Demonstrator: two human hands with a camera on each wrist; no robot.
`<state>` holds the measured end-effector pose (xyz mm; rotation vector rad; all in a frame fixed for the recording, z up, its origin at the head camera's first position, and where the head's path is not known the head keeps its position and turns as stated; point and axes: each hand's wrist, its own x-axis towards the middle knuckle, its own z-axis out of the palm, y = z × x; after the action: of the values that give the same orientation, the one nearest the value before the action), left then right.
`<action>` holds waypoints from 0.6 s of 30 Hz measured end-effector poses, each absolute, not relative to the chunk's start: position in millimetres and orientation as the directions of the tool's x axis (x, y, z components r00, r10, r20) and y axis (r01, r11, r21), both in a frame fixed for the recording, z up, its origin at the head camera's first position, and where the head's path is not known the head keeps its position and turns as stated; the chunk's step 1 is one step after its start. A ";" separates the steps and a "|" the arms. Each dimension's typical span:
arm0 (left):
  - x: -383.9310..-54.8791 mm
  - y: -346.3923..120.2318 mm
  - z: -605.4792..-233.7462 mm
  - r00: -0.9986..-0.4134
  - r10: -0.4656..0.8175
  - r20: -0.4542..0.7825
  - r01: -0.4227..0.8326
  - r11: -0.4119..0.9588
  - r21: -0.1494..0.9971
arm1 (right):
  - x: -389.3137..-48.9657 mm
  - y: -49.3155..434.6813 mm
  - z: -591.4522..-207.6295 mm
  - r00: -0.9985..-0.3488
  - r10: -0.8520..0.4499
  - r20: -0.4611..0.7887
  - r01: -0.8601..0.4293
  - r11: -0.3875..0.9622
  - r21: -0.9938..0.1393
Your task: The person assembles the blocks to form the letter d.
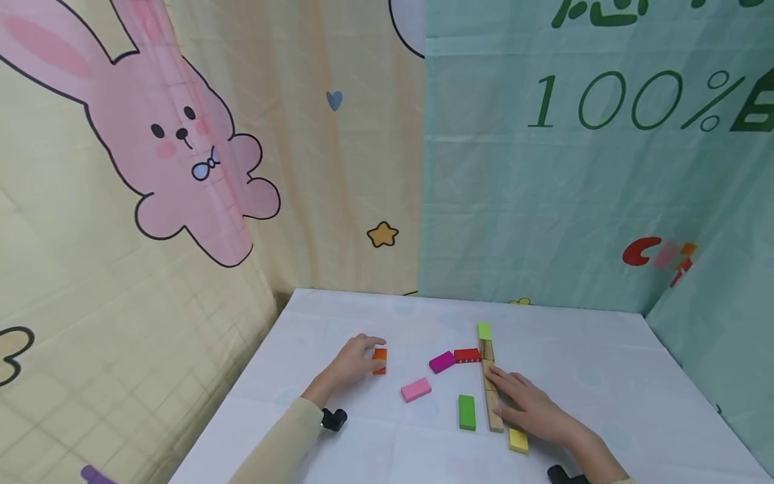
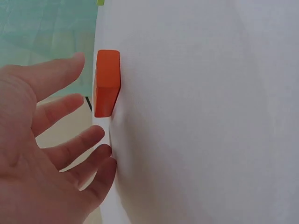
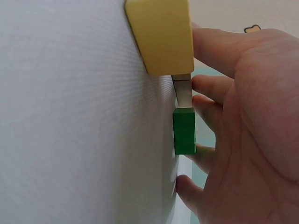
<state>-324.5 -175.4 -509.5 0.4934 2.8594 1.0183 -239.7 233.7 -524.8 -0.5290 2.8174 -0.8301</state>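
My left hand (image 1: 352,361) hovers around an orange block (image 1: 379,353) on the white table, thumb and fingers spread. The left wrist view shows a gap between the fingertips and that orange block (image 2: 108,70). My right hand (image 1: 535,410) lies with straightened fingers over a line of plain wooden blocks (image 1: 495,422), fingertips right at their edge. A yellow block (image 1: 518,441) sits just below the right thumb and looms large in the right wrist view. A green block (image 1: 467,412) stands to the left of the wooden line.
A lime block (image 1: 484,331) tops the wooden line at its far end. Joining it from the left is a red block (image 1: 467,355) with white dots, followed by a magenta block (image 1: 442,362). Nearer lies a pink block (image 1: 416,390). Printed curtains (image 1: 375,154) hang behind the table.
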 end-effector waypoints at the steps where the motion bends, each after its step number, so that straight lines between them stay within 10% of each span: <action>1: -324.4 -177.0 -509.8 -0.947 0.320 0.043 0.273 0.724 0.633 | -240.1 234.0 -525.2 -0.925 -0.376 -0.050 -0.290 0.786 -0.547; 18: -323.6 -179.6 -515.1 -0.952 0.304 0.022 0.253 0.747 0.614 | -239.5 232.3 -523.1 -0.928 -0.369 -0.046 -0.287 0.788 -0.544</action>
<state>-323.6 -179.6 -515.1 0.4568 2.8621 0.9889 -239.5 232.3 -523.1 -0.5219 2.8274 -0.8240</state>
